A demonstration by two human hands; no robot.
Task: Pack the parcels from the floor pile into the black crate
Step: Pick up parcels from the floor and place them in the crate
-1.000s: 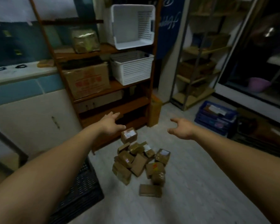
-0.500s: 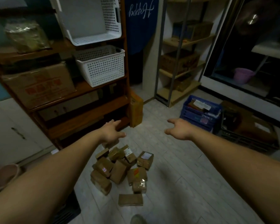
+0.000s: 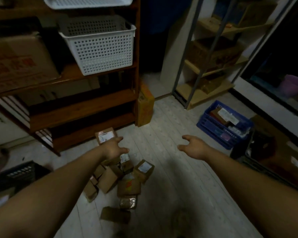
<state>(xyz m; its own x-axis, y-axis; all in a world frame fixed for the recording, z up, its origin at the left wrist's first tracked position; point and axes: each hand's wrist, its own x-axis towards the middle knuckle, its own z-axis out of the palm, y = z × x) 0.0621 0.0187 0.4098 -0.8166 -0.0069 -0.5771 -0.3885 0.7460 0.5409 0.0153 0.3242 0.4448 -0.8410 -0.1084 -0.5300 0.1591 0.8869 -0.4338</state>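
Cardboard, plastic, wood and metal under dim light.

The parcels (image 3: 110, 179) are matt brown cardboard, several with smooth white paper labels. The wrapped parcel (image 3: 128, 202) has a shiny skin, tape or film, I cannot tell which. The black crate (image 3: 19, 174) is dull latticed plastic. The blue crate (image 3: 218, 133) and the white basket (image 3: 100, 48) are smooth plastic, the basket pierced all over with holes. The shelf unit (image 3: 79, 110) is dark wood with a low sheen. The rack (image 3: 196, 97) has grey metal posts and pale matt boards. The floor (image 3: 170, 169) is pale planking, smooth and faintly glossy. The big box (image 3: 19, 62) is matt cardboard.
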